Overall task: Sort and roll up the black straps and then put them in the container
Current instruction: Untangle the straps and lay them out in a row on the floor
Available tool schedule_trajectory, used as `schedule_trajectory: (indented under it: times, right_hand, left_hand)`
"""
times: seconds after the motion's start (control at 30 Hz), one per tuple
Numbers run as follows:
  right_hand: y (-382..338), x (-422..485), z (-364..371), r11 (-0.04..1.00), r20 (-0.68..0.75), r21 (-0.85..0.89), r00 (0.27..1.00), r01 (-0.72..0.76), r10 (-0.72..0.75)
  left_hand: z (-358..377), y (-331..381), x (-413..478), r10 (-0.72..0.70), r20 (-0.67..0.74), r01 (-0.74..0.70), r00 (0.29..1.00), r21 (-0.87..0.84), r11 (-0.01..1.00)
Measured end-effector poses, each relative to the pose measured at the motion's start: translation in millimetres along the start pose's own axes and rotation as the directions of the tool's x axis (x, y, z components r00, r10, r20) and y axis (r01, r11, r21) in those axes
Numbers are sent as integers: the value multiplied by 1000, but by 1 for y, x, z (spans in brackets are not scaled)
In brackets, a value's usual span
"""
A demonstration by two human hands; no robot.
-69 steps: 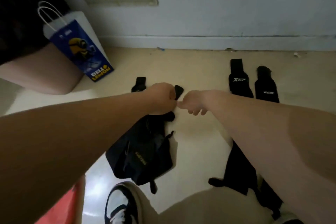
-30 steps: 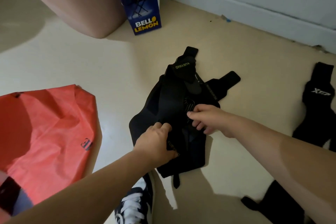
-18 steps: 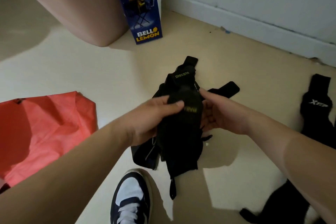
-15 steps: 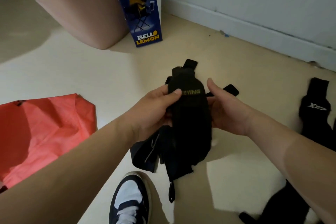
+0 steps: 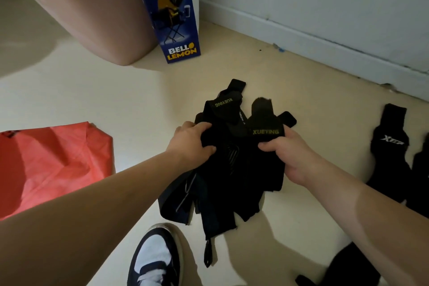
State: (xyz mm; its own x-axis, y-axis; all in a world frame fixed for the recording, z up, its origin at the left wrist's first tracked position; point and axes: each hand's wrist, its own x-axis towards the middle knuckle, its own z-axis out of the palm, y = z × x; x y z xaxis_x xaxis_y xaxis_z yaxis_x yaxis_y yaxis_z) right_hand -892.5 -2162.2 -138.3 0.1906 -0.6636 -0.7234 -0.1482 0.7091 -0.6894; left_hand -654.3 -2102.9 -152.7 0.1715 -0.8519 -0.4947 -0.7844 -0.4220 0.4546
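- Nearby, beyond the hands, a blue paper bag (image 5: 176, 14) printed "BELLO LEMON" stands upright against a pink rounded object (image 5: 97, 18).
- An orange-red bag (image 5: 51, 165) lies flat at the left, and a dark-and-white shoe (image 5: 155, 258) shows at the bottom edge.
- Off to the right, black XTEP straps (image 5: 390, 158) lie side by side, well apart from the bundle.
- The bundle of black straps (image 5: 232, 181) is held between both hands. Its lower ends hang down beside the shoe, and two upper ends carry yellow "XUEYING" lettering.
- The left hand (image 5: 190, 144) grips the bundle's left edge, fingers curled over it. The right hand (image 5: 287, 155) clutches the right strap just below its lettering.
- The floor (image 5: 139, 104) is pale cream and glossy, and a white wall (image 5: 325, 7) with a skirting board runs across the upper right.
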Motion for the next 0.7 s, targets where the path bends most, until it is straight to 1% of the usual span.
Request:
schedule_trajectory:
  times: [0.07,0.1,0.13,0.17,0.2,0.27,0.33,0.4,0.47,0.6,0.7]
  right_hand:
    - [1,-1,-3,998,-18,64,999,-26,27]
    - [1,-1,-3,994,-28,98,999,-38,41]
    - [1,0,-4,991,-41,128,998,-46,52]
    - [1,0,-4,987,-51,152,997,-48,56]
    - [0,0,-4,984,-53,171,997,-48,57]
    - [0,0,-2,979,-44,201,998,-45,55]
    - [1,-1,0,976,-20,215,999,-42,47]
    - [2,-1,3,969,2,242,999,-43,44]
    - [6,2,4,962,13,269,998,-56,54]
    - [12,11,3,958,-1,274,996,-83,86]
    - [16,14,4,957,-9,277,996,-83,89]
  left_hand:
    - [-4,11,5,116,-45,-110,992,129,985]
    - [-6,18,8,190,-38,-178,981,214,961]
    - [-7,26,13,251,3,-239,968,309,920]
    - [-7,34,17,278,71,-282,958,409,868]
    - [-8,41,22,268,144,-304,953,490,817]
    - [-9,53,32,178,251,-294,951,566,770]
    - [-8,58,41,102,319,-283,942,594,753]
    - [-5,58,48,74,368,-305,927,622,721]
    - [-1,56,50,75,393,-325,917,623,711]
    - [1,52,47,158,369,-348,916,535,770]
    - [3,50,46,143,401,-352,905,515,781]
